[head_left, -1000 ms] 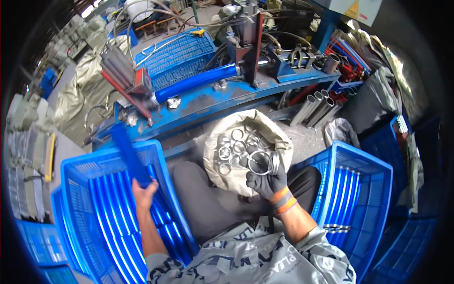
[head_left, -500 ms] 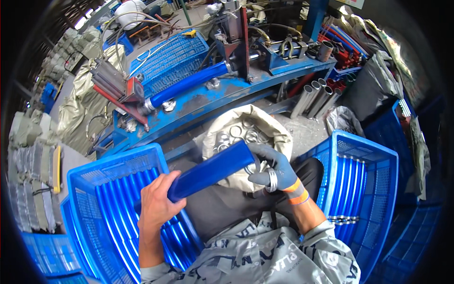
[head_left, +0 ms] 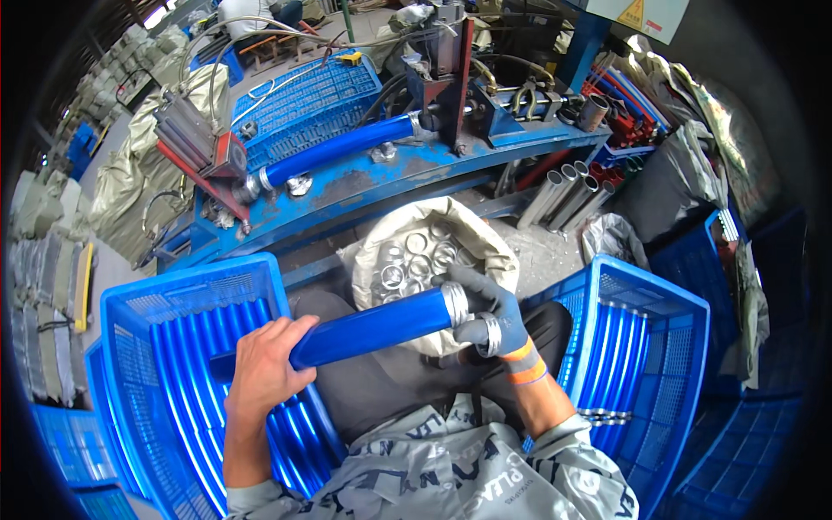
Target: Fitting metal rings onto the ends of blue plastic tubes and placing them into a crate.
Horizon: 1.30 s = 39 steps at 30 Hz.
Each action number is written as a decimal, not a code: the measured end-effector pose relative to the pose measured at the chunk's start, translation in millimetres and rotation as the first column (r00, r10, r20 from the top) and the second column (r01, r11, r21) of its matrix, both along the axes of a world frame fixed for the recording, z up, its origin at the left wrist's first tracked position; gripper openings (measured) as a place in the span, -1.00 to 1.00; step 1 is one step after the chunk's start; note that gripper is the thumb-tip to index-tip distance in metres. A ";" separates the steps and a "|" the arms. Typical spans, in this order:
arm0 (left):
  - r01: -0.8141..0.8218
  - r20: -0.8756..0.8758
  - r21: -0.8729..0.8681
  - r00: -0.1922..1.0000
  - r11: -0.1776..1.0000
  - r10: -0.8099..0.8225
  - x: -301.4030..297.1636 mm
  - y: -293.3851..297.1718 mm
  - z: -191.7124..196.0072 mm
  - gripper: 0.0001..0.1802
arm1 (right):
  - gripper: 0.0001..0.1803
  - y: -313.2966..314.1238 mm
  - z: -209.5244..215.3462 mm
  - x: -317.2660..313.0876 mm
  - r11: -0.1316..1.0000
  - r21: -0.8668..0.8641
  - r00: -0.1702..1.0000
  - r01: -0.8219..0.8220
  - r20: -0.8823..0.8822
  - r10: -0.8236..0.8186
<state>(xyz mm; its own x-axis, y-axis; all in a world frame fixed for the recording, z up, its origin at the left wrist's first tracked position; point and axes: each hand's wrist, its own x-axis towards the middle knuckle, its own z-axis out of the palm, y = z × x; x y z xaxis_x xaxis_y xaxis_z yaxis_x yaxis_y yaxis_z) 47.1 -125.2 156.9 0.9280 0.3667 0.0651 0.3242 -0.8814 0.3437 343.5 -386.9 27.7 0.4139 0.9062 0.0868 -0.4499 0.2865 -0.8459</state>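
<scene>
Head view shows the bare left hand (head_left: 264,373) wrapped round a blue hose (head_left: 373,328) over the lap, while the gloved right hand (head_left: 490,316) grips its metal ring (head_left: 455,303); the hose looks stiff, smooth, maybe slippery, so hold mid-length.

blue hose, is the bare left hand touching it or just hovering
Touching. The head view shows the left hand wrapped around the near end of the blue hose.

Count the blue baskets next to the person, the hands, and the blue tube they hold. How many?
Blue baskets: 2, left basket and right basket
Hands: 2, left hand, gloved right hand
Held blue tube: 1
Total: 5
</scene>
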 end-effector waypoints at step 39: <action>0.445 0.252 -0.892 0.333 0.084 0.909 14.9 -49.1 -119.9 -0.38 | -0.24 15.1 -24.6 -16.8 0.974 -0.203 0.976 0.097 0.211 -0.054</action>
